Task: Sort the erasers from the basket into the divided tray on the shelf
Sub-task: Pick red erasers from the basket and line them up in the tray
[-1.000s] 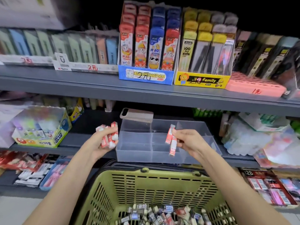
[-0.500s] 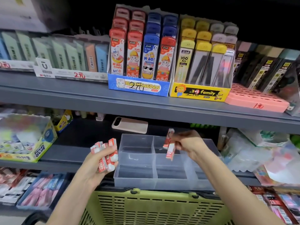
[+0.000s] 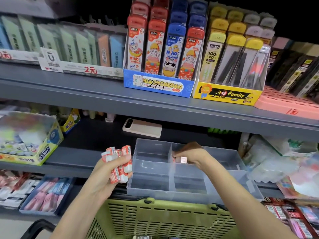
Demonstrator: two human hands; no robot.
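A clear divided tray (image 3: 150,182) stands on the middle shelf, its compartments bare where I can see them. My left hand (image 3: 103,176) grips a bunch of red-and-white erasers (image 3: 119,163) just left of the tray. My right hand (image 3: 191,156) reaches into a rear middle compartment and pinches red-and-white erasers (image 3: 180,159) low inside it. The green basket (image 3: 160,219) sits below the tray, its contents almost all out of view.
A pink phone (image 3: 142,127) lies on the shelf behind the tray. A glue box (image 3: 29,138) stands at left, bagged goods (image 3: 276,157) at right. The upper shelf (image 3: 103,95) overhangs, carrying pencil-lead display boxes (image 3: 158,83). Packets fill the lowest shelf.
My right hand has moved forward and down into the tray's rear compartment with its erasers. The view has shifted closer and upward, so the basket's contents have dropped out of sight.
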